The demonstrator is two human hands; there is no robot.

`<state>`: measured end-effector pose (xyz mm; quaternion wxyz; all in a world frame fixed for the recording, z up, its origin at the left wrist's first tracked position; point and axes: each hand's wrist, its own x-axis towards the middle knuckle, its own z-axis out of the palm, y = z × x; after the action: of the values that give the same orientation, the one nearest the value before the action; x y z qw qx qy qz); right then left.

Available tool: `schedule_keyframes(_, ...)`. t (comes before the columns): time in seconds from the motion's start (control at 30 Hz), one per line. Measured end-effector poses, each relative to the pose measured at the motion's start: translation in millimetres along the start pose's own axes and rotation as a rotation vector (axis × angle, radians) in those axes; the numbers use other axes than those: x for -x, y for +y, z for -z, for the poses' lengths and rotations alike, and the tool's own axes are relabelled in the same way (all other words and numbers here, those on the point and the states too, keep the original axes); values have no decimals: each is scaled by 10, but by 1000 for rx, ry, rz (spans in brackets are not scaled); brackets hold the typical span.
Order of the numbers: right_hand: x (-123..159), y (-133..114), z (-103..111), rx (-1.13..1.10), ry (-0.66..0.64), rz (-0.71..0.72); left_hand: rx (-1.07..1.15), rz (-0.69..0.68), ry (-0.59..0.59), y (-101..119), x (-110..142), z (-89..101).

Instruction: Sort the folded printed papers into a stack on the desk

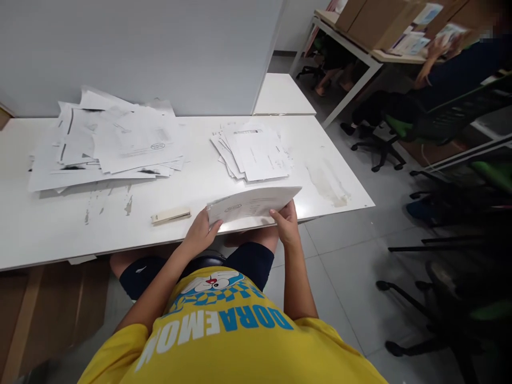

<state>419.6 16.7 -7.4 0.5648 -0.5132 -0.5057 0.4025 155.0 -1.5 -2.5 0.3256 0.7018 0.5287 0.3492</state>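
Note:
Between my two hands is a printed paper sheet (256,205), tilted up at the table's front edge; whether it is one sheet or several I cannot tell. My left hand (201,232) pinches its left end, thumb in front. At the right end my right hand (286,221) grips it the same way. A cream-coloured stapler (171,215) lies on the table to the left of my left hand. Just beyond the held paper rests a small stack of printed papers (262,152). A larger, messy pile of papers (132,136) covers the table's far left.
The white table (248,248) ends in a corner on the right and backs onto a grey partition (140,48). To the right, a co-worker (460,69) sits at another desk with cardboard boxes (380,21). Several office chairs (432,304) stand on the tiled floor.

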Motion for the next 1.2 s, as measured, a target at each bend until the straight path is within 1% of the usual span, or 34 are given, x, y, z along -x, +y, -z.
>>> schedule_keyframes(0.07, 0, -61, 4, 24, -52, -14, 30, 21, 33, 9, 28, -5)
schedule_keyframes(0.1, 1, -103, 27, 30, -88, -43, 46, 39, 57, 15, 53, -1)
schedule_keyframes(0.17, 15, -193, 94, 30, -184, -143, 77, 62, 113, 39, 120, 24)
schedule_keyframes(0.23, 44, -269, 134, 19, -272, -262, 64, 41, 198, 66, 202, 87)
schedule_keyframes(0.3, 82, -310, 102, 8, -327, -367, -46, -25, 335, 61, 290, 193)
schedule_keyframes(0.37, 115, -314, 6, 22, -348, -442, -255, -106, 495, -1, 372, 335)
schedule_keyframes(0.4, 125, -308, -48, 40, -358, -471, -364, -152, 538, -52, 406, 412)
schedule_keyframes(0.43, 130, -299, -94, 67, -365, -492, -456, -196, 534, -111, 436, 487)
schedule_keyframes(0.5, 123, -286, -141, 134, -357, -510, -563, -258, 422, -229, 477, 615)
schedule_keyframes(0.57, 104, -284, -125, 200, -331, -517, -585, -269, 282, -318, 499, 692)
schedule_keyframes(0.63, 83, -296, -82, 233, -320, -520, -590, -246, 220, -364, 511, 716)
schedule_keyframes(0.73, 65, -315, -53, 215, -323, -528, -597, -230, 211, -384, 521, 695)
schedule_keyframes(0.9, 45, -289, -76, 125, -299, -556, -620, -261, 207, -435, 531, 681)
schedule_keyframes(1.07, 53, -274, -34, 28, -293, -556, -596, -275, 183, -486, 529, 691)
schedule_keyframes(1.2, 50, -304, -77, 36, -318, -555, -620, -291, 199, -493, 523, 670)
